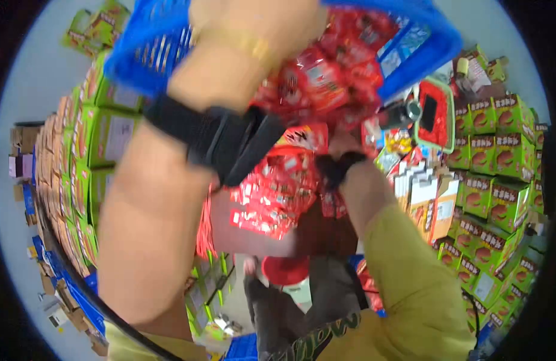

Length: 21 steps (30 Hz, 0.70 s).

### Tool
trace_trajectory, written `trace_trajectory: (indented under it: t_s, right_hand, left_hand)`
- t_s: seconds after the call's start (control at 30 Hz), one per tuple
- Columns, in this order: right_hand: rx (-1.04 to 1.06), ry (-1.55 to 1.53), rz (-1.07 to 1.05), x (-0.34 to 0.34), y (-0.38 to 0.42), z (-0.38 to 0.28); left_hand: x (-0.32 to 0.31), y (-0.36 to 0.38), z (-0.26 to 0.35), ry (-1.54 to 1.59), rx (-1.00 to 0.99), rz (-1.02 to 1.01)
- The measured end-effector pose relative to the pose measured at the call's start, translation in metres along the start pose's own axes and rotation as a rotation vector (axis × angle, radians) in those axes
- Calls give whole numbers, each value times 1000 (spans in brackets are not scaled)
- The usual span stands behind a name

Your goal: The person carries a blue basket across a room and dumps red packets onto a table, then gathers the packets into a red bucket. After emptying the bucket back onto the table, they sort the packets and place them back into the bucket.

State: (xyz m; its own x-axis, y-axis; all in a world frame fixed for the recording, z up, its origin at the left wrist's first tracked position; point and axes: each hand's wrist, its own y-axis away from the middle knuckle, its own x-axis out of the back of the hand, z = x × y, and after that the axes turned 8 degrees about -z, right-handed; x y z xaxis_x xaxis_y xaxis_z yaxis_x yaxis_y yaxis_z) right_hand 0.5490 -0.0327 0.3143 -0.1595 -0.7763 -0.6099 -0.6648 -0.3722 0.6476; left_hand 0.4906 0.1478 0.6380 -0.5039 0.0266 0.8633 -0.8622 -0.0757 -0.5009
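Two hands up at a blue basket (422,54), logged from my remote seat.

Item 1 — left hand (254,36): raised high at the basket's near edge, wrist wrapped in a black strap (224,141). It is blurred and close to the lens; it seems to be closed on the rim, but I cannot tell for certain.

Item 2 — right hand (344,147): largely buried among the red packets (326,78), a black band (338,168) at the wrist and a yellow sleeve (410,283) behind it. I cannot tell whether its fingers are closed on anything.

Item 3 — red packets: small glossy foil sachets, red with white and yellow print, heaped in the tilted basket and spilling down in a loose cascade (272,192) between the two arms. They look light, slippery and prone to slide in clumps.

Step in hand, as I judge it: emptying the basket, packets pouring out below. The next move would call for a steady tilt and a guiding hand so that the stream does not scatter.

Surroundings: stacked green cartons (494,150) on the right, more green cartons (103,132) on the left, white-and-orange boxes (428,198) near the right forearm, and a red round object (287,271) below.
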Motion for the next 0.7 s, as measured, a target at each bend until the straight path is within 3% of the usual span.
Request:
trace_trajectory:
  t_s: [0.13, 0.17, 0.23, 0.3, 0.37, 0.43, 0.47, 0.53, 0.57, 0.6, 0.7]
  right_hand:
    - [23, 18, -140, -49, 14, -2]
    - [51, 28, -152, -53, 18, 0]
    - [114, 51, -154, -61, 34, -2]
    - [152, 77, -138, -63, 58, 4]
    - [135, 190, 111, -51, 89, 18]
    - [257, 198, 119, -23, 60, 38]
    - [375, 188, 123, -14, 49, 45]
    - [277, 186, -43, -1, 30, 60]
    - [353, 207, -121, 2, 27, 69]
    - [424, 222, -189, 10, 25, 77]
    - [488, 622, 20, 43, 55, 80]
  left_hand:
    - [-31, 86, -10, 171, -300, 574]
    - [-33, 130, -8, 191, -285, 561]
    - [-37, 244, 3, 729, 72, 91]
    - [-53, 315, 19, 528, 262, -58]
    - [-92, 470, 35, 489, 558, -532]
    - [-101, 549, 47, 343, 689, -864]
    - [-111, 564, 49, 363, 700, -856]
    - [-136, 592, 57, 416, 711, -890]
    - [-150, 593, 61, 421, 722, -889]
    - [-165, 593, 63, 381, 664, -789]
    - [-187, 565, 68, 255, 534, -676]
